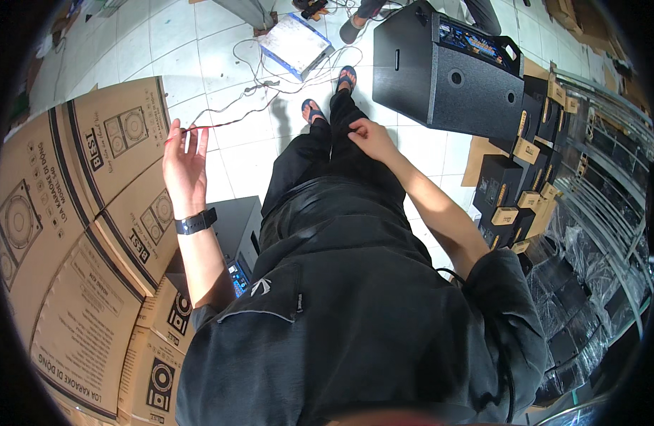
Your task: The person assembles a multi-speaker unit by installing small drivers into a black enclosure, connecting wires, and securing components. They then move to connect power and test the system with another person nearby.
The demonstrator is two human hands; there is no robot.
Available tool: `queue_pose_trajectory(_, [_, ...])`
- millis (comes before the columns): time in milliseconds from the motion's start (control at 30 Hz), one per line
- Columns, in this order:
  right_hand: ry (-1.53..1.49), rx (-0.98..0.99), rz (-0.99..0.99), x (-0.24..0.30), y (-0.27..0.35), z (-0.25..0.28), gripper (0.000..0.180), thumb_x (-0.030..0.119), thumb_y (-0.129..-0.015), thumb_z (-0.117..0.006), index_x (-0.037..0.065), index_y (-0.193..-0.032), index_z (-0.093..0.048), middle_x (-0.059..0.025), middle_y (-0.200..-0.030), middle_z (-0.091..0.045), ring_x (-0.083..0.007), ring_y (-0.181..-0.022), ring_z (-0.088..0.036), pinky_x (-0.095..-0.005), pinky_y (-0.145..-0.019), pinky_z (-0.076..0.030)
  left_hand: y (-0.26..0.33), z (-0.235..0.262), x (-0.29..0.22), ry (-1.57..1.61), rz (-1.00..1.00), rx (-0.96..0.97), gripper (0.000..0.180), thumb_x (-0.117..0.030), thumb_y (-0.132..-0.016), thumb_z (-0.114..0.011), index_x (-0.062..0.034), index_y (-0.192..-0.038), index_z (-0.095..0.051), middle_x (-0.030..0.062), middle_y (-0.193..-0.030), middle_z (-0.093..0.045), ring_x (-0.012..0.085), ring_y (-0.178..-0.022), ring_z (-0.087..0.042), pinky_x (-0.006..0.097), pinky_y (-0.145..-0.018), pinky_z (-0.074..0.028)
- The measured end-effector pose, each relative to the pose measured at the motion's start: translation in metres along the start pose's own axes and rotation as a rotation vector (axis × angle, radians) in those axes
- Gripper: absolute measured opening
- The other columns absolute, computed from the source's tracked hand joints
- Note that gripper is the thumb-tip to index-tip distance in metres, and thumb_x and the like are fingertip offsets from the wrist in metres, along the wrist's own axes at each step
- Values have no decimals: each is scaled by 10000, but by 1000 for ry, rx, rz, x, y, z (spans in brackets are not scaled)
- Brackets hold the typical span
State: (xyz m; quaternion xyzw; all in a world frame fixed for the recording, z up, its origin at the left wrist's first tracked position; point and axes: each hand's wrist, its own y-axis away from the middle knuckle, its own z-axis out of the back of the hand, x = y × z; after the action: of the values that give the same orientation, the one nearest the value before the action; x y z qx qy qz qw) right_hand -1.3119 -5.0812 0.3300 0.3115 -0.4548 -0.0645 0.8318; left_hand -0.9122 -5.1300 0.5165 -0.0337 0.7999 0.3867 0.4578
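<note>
Raised at the left beside tall cardboard boxes, my left hand (185, 170) has its fingers pointing up and closed around a thin red-and-black wire (231, 122). A bit of red shows at the outer side of its fingers. From there the wire runs right and sags toward cables on the tiled floor. My right hand (374, 140) is in front of my black trousers, its fingers curled and thumb near the index finger. Whatever it may hold is hidden against the dark cloth. A dark watch (196, 221) is on my left wrist.
Cardboard boxes (114, 153) stack high on the left, beside a black speaker cabinet (235, 220). A large black speaker (448, 78) stands ahead right. A white-and-blue box (296, 44) lies among cables. Small black boxes (497, 184) and metal racks line the right. Another person's foot (352, 30) shows ahead.
</note>
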Motion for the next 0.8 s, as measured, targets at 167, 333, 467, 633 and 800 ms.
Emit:
queue_pose_trajectory(167, [-148,-139,-168,-51,11,9,318,253,-892,-765,44,-1126,-714,-140,-887,-744,-242,-834,-722,-355,-769,-557,-25,-17,25,26,154,-32,428,-119,-1020,-609,19,-1404,-479,59,-1119,-526,219,-1131,-572,436,-1120,-498])
queue_pose_trajectory(333, [-196,-134,-209,-47,7,2,328,260,-890,-764,38,-1127,-721,-138,-940,-750,-254,-873,-723,-365,-782,-559,-49,-64,39,63,206,44,292,-110,-998,-632,18,-1250,-556,77,-1140,-566,239,-1151,-613,425,-1094,-524])
queue_pose_trajectory(467, [-176,-135,-133,-28,-6,-3,316,221,-917,-746,20,-1157,-702,-118,-937,-746,-218,-846,-709,-350,-799,-561,-77,-100,53,85,247,140,175,-108,-996,-635,22,-1093,-568,96,-1178,-586,246,-1181,-618,406,-1087,-532])
queue_pose_trajectory(633, [-236,-126,-213,-19,-21,-2,353,279,-910,-746,36,-1162,-703,-145,-977,-744,-274,-906,-722,-380,-839,-553,-125,-128,79,-30,307,167,152,-114,-981,-650,-3,-1065,-591,72,-1120,-607,252,-1200,-629,388,-1047,-559])
queue_pose_trajectory(800, [-302,-143,-221,-36,-27,5,332,267,-904,-755,44,-1145,-707,-135,-976,-744,-254,-899,-722,-362,-837,-557,-154,-137,110,-183,393,119,184,-133,-956,-674,-34,-1094,-605,35,-1087,-608,248,-1191,-634,400,-995,-563])
